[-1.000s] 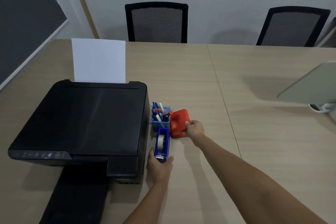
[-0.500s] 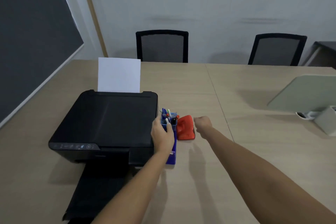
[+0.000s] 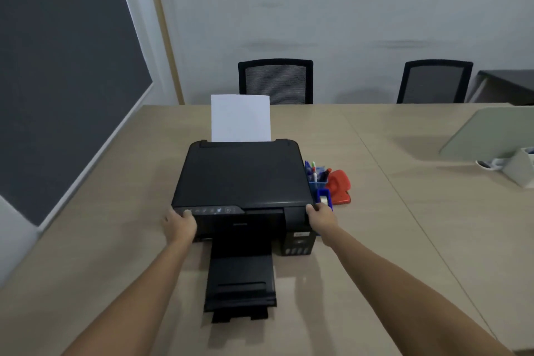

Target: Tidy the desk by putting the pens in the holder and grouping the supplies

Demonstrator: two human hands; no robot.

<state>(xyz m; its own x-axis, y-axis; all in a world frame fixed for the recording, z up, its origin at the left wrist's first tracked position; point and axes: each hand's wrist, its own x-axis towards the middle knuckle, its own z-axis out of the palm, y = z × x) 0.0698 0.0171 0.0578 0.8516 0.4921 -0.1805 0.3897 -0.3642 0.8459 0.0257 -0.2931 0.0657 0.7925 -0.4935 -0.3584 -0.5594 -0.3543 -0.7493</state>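
A black printer (image 3: 242, 179) sits mid-desk with a white sheet (image 3: 240, 118) standing in its rear feed. My left hand (image 3: 180, 224) grips its front left corner and my right hand (image 3: 321, 217) grips its front right corner. Against the printer's right side stands a blue pen holder (image 3: 317, 184) with several pens in it. A blue tape dispenser (image 3: 325, 199) lies just in front of the holder, partly hidden by my right hand. A red hole punch (image 3: 340, 186) sits to the right of both.
The printer's output tray (image 3: 240, 283) sticks out toward me. A pale divider panel (image 3: 491, 131) and a white cup (image 3: 518, 166) stand at the right edge. Two black chairs (image 3: 276, 81) are behind the wooden desk (image 3: 404, 225). A dark board covers the left wall.
Both hands left the tape dispenser and the hole punch and now hold the printer's front corners. The view has pulled back and shifted left, centring the printer.
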